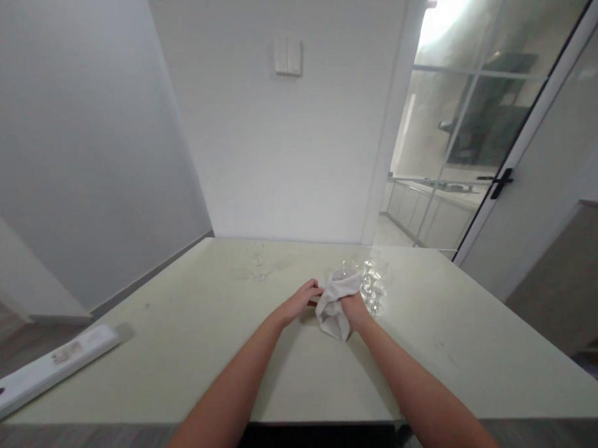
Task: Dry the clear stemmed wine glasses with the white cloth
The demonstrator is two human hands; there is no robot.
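Note:
A white cloth (334, 306) is bunched around a clear glass (344, 273), whose rounded part shows at the top of the folds. My right hand (355, 309) is closed on the cloth from its right side. At the cloth's left edge, my left hand (300, 301) has its fingers curled together; whatever they grip there is too small and see-through to make out. Just right of the cloth stands a group of several clear stemmed glasses (372, 283), close to my right hand. Farther back on the left, another clear stemmed glass (259, 263) stands apart.
The pale table (196, 358) meets a white wall with a switch (288, 55). A long white power strip (59, 366) lies along the table's left edge. To the right is a glass-paned door with a black handle (501, 183). A dark edge shows below the table's front.

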